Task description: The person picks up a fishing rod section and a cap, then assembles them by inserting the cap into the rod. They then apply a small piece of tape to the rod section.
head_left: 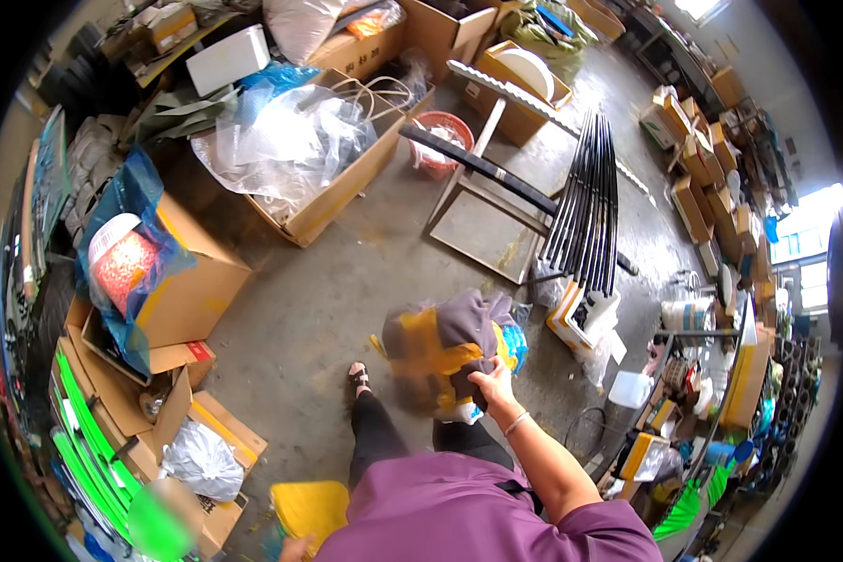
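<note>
In front of my legs hangs a bulky bundle (433, 348) of grey-purple cloth crossed with yellow bands, blurred at its left side. White and blue material shows at its right edge and underside. My right hand (493, 382) is closed on a gathered bit of the grey cloth at the bundle's right side. Low at the bottom edge, my left hand (296, 548) shows only in part, blurred, beside a flat yellow thing (309, 510). Whether its fingers grip that yellow thing is hidden.
A big carton (332, 211) of clear plastic bags stands ahead left, near a red basket (437, 140). Dark rods (585, 206) lie across a metal frame (482, 229) ahead right. More cartons (192, 281) line the left; crowded shelving (702, 393) runs along the right.
</note>
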`<action>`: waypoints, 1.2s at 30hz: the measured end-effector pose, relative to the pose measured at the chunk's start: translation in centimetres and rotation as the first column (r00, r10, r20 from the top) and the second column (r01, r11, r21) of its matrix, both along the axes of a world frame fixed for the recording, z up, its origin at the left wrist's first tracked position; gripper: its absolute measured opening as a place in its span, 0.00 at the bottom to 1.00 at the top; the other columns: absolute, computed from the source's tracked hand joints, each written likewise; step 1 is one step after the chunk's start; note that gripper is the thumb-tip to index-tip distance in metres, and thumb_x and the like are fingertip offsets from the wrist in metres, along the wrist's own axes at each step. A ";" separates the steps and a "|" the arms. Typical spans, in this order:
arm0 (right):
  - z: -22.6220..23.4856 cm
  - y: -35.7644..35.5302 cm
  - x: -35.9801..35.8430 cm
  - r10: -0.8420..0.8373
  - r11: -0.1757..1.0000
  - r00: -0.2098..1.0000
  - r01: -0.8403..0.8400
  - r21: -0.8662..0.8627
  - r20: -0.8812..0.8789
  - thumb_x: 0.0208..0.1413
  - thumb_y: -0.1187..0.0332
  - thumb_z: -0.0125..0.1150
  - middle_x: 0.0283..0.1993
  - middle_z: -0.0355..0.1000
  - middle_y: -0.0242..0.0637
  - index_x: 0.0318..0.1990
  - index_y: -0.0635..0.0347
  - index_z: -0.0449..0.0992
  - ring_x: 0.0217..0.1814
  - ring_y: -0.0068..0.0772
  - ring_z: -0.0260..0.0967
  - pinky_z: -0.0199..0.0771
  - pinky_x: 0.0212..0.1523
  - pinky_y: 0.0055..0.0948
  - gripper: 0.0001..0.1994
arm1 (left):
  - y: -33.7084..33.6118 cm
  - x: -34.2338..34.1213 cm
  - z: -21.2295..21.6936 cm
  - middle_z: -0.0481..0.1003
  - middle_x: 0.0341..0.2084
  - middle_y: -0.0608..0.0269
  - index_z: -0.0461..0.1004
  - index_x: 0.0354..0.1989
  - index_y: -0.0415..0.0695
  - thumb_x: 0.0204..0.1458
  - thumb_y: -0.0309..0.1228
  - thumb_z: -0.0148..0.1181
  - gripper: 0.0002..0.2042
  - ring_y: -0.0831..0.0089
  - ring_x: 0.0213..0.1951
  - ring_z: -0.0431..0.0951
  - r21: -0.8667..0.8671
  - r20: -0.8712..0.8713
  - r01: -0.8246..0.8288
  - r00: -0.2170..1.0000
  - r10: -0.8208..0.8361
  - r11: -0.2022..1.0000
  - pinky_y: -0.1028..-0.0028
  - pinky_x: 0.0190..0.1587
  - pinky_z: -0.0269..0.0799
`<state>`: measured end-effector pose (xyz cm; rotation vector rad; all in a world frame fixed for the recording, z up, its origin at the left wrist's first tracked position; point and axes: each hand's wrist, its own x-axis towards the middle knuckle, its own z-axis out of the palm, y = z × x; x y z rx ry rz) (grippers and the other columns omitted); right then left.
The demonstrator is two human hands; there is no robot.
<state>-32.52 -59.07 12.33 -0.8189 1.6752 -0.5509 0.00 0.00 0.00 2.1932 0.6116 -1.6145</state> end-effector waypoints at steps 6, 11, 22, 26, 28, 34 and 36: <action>-6.3 3.3 -3.1 -0.180 0.983 0.984 0.178 0.049 0.020 0.35 0.79 0.61 0.34 0.69 0.37 0.41 0.60 0.64 0.34 0.31 0.69 0.72 0.35 0.29 0.21 | -14.5 11.4 4.3 0.75 0.39 0.46 0.66 0.50 0.33 0.44 0.30 0.65 0.25 0.56 0.35 0.78 0.033 0.108 0.251 0.961 -0.253 0.967 0.58 0.35 0.76; -12.1 2.6 -1.6 -0.352 0.931 0.930 0.335 0.148 0.105 0.36 0.80 0.59 0.40 0.69 0.40 0.49 0.60 0.63 0.39 0.36 0.70 0.74 0.40 0.33 0.27 | -25.7 15.8 -1.5 0.74 0.43 0.54 0.66 0.53 0.35 0.47 0.28 0.62 0.24 0.63 0.42 0.76 -0.224 0.265 0.281 0.939 -0.219 0.933 0.65 0.45 0.72; -27.9 6.9 -1.8 -0.505 0.862 0.813 0.490 0.128 0.289 0.43 0.77 0.63 0.37 0.68 0.33 0.39 0.58 0.65 0.38 0.28 0.68 0.71 0.40 0.28 0.16 | -46.7 14.5 -15.5 0.67 0.54 0.56 0.59 0.59 0.37 0.53 0.36 0.59 0.27 0.65 0.55 0.67 -0.580 0.164 0.042 0.984 0.066 0.814 0.67 0.57 0.61; -33.3 13.4 -4.7 -0.452 0.878 0.885 0.418 0.234 0.115 0.41 0.74 0.65 0.38 0.68 0.35 0.42 0.59 0.66 0.39 0.27 0.66 0.70 0.40 0.27 0.19 | -45.7 12.3 -22.2 0.66 0.54 0.56 0.60 0.58 0.37 0.53 0.38 0.58 0.27 0.64 0.56 0.66 -0.649 -0.029 -0.175 0.978 0.206 0.740 0.66 0.58 0.61; -33.5 15.3 -4.7 -0.447 0.862 0.894 0.423 0.280 0.025 0.41 0.74 0.65 0.37 0.68 0.35 0.42 0.58 0.65 0.37 0.27 0.67 0.70 0.39 0.27 0.19 | -44.0 11.3 -25.2 0.66 0.54 0.57 0.59 0.58 0.37 0.54 0.39 0.58 0.27 0.64 0.56 0.66 -0.627 -0.119 -0.269 0.960 0.252 0.731 0.65 0.58 0.61; -39.0 23.4 -7.4 -0.308 0.803 0.884 0.440 0.401 -0.352 0.47 0.68 0.65 0.38 0.68 0.37 0.47 0.57 0.61 0.33 0.29 0.68 0.71 0.29 0.29 0.22 | -36.7 7.8 -28.5 0.64 0.55 0.59 0.59 0.57 0.46 0.55 0.42 0.55 0.24 0.64 0.57 0.64 -0.433 -0.191 -0.404 0.915 0.356 0.806 0.56 0.57 0.60; -39.0 22.3 -6.0 -0.369 0.713 0.835 0.536 0.453 -0.407 0.49 0.69 0.63 0.42 0.69 0.41 0.52 0.60 0.59 0.36 0.30 0.69 0.73 0.30 0.30 0.24 | -36.6 7.4 -27.7 0.62 0.56 0.58 0.56 0.58 0.46 0.56 0.40 0.54 0.24 0.61 0.57 0.63 -0.370 -0.098 -0.395 0.917 0.387 0.841 0.52 0.56 0.60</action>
